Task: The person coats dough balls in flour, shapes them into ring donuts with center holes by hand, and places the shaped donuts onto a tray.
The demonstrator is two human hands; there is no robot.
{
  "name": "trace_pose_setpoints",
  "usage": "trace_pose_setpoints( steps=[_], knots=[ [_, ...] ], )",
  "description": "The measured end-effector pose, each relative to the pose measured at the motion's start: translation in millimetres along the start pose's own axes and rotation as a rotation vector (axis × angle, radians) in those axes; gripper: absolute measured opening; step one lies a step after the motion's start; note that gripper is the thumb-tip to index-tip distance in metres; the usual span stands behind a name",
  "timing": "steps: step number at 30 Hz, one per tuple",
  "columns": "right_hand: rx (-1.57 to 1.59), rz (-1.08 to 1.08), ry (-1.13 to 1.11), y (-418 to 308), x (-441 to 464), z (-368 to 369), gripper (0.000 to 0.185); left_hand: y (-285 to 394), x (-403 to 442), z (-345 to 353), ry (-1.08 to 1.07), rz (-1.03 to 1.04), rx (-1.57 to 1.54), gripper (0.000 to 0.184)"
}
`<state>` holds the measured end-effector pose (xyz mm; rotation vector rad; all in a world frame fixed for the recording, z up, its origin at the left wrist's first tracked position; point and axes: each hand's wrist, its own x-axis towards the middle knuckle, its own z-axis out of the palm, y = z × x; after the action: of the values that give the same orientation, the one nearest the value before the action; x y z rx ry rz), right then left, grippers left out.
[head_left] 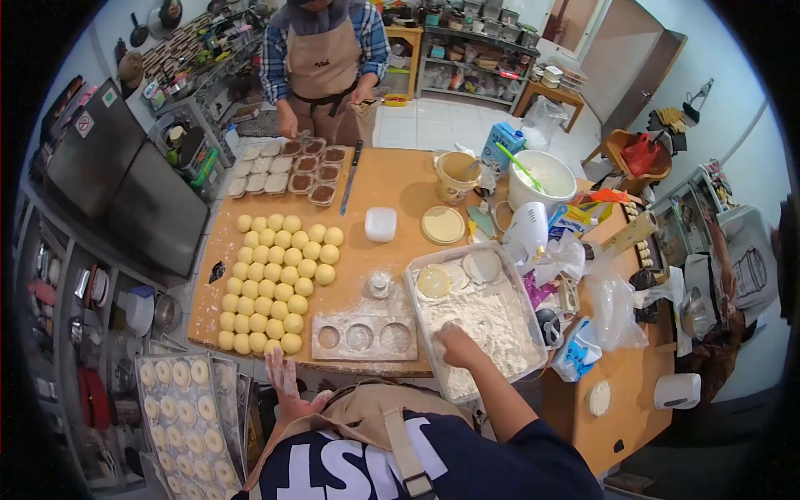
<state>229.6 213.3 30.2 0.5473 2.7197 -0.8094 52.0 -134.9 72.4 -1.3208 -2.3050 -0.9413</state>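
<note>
My left hand (pixel 287 387), dusted with flour, is open with its fingers spread at the table's front edge. Its fingertips come close to the nearest of the rows of round yellow dough balls (pixel 272 272). My right hand (pixel 457 346) reaches into a white tub (pixel 414 287) of flour (pixel 492 321), its fingers curled; what they hold, if anything, is hidden. Flat pale dough discs (pixel 433 281) lie on the flour at the tub's far end. Left of the tub is a floured wooden mould (pixel 360 337) with three round hollows, and behind it a small floured knob-shaped tool (pixel 379 285).
Across the table (pixel 375 187) a person in an apron (pixel 323 62) handles small filled trays (pixel 305 162); a knife (pixel 352 177) lies beside them. A white bowl (pixel 542 179), a milk carton (pixel 502 146) and a hand mixer (pixel 526 233) crowd the right. Ring-dough trays (pixel 185 417) stand lower left.
</note>
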Motion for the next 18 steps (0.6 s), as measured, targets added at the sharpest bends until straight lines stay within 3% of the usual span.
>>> trace_pose_setpoints(
  steps=[4, 5, 8, 9, 10, 12, 14, 15, 18],
  knots=[
    [0.091, -0.061, -0.04, 44, -17, 12, 0.043, 5, 5, -2, -0.009, -0.026, 0.011, 0.09],
    [0.199, -0.056, 0.102, 67, -21, 20, 0.043, 5, 5, -2, -0.022, -0.043, 0.016, 0.091],
    [0.5, 0.272, 0.379, 115, -21, 3, 0.042, 7, 7, 0, -0.046, -0.07, 0.018, 0.092],
    [0.463, 0.278, 0.541, 125, -22, -4, 0.043, 7, 8, 1, -0.052, -0.073, 0.016, 0.093],
    [0.707, 0.326, 0.64, 136, -15, -9, 0.045, 6, 8, 2, -0.048, -0.046, 0.02, 0.093],
    [0.872, 0.343, 0.77, 157, 4, -15, 0.049, 2, 10, 6, -0.035, 0.01, 0.028, 0.094],
    [0.711, 0.294, 0.83, 172, 17, -17, 0.054, 4, 13, 7, -0.042, 0.005, 0.018, 0.093],
    [0.312, 0.373, 0.841, 170, 18, -18, 0.054, 5, 14, 7, -0.047, 0.003, 0.013, 0.093],
    [0.036, 0.418, 0.679, 158, 24, -19, 0.052, 4, 16, 7, -0.053, 0.001, 0.014, 0.093]
  ],
)
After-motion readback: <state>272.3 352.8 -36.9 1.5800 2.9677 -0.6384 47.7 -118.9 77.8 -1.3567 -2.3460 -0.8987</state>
